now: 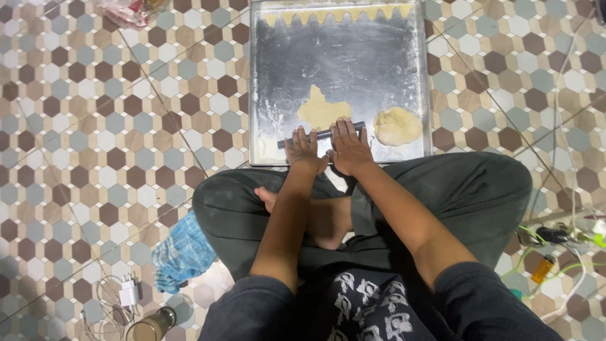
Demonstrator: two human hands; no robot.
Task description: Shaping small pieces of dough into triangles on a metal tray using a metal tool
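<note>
A dark thin rolling pin (322,134) lies across the near part of a metal tray (271,76) on the tiled floor (95,126), its middle at the near edge of a flattened sheet of dough (322,110). Both hands lie flat on top of it, likely so the palms can press and roll it over the sheet. The left hand (303,151) covers the pin's left part, fingers (300,136) spread and laid straight, gripping nothing. The right hand (348,148) sits just beside it, fingers also extended and slightly fanned over the pin. A rounder lump of dough (398,126) waits on the tray to the right, apart from the pin's end. Cut zigzag dough strips (341,14) line the tray's far edge. The person sits cross-legged, one bare foot (315,218) tucked under the forearms. A blue cloth (180,252) lies by the left knee, a white charger (128,293) nearer the camera
</note>
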